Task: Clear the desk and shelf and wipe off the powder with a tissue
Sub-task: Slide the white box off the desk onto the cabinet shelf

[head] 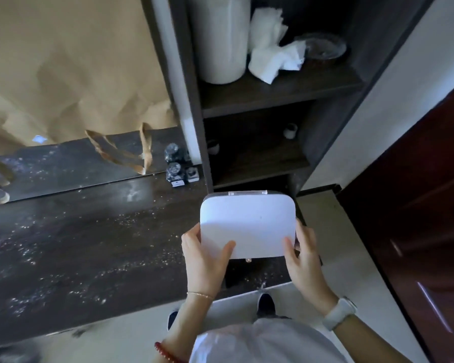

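Two hands hold a white box [247,226] flat above the desk's right end, its long axis running left to right and its clear latch edge pointing toward the shelf [281,87]. Left hand [203,254] and right hand [306,254] curl round its near corners, thumbs on top. White powder [63,247] speckles the dark desk [95,258], and crumpled tissue [273,48] lies on the shelf.

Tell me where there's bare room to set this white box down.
The middle shelf is bare between two small cups. The desk left of the bottles is free but powdery. The top shelf is crowded.
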`<state>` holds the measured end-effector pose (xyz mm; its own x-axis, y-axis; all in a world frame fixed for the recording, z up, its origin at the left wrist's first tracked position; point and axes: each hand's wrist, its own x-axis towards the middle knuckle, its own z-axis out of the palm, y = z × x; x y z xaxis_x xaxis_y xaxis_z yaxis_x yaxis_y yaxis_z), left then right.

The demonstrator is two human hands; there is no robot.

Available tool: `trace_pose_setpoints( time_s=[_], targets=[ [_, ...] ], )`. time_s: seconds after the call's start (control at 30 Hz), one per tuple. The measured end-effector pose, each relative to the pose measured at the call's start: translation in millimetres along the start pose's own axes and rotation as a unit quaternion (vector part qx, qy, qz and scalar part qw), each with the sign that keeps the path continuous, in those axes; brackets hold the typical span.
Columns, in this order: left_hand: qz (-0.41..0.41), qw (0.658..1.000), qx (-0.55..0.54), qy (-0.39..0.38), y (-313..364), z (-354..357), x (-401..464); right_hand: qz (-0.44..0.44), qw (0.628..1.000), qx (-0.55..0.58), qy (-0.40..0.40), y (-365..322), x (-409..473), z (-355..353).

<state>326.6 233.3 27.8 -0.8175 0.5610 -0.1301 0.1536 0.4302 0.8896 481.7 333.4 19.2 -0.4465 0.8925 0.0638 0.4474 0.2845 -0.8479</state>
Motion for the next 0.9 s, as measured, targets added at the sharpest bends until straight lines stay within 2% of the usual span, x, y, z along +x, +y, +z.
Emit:
trace_pose_setpoints(
  time_s=[0.13, 0.23, 0.4, 0.63, 0.9],
  targets=[
    [0.011, 1.000, 0.009, 0.013, 43, 42, 13, 0.023, 1.000, 0.008, 0.001, 3, 49, -35],
    [0.015, 1.000, 0.009, 0.019, 61, 59, 37, 0.033, 0.999, 0.009, 0.003, -3, 90, -40],
    [-0.011, 0.997, 0.068, 0.024, 78, 78, 69, 0.041, 0.999, -0.015, -0.011, -4, 142, -29],
    [-0.057, 0.995, 0.085, 0.000, 77, 93, 102, 0.051, 0.995, -0.074, -0.039, 0, 176, -19],
    [-0.037, 0.995, 0.090, 0.004, 77, 100, 117, 0.031, 0.998, -0.043, -0.046, 9, 189, -12]
  ],
)
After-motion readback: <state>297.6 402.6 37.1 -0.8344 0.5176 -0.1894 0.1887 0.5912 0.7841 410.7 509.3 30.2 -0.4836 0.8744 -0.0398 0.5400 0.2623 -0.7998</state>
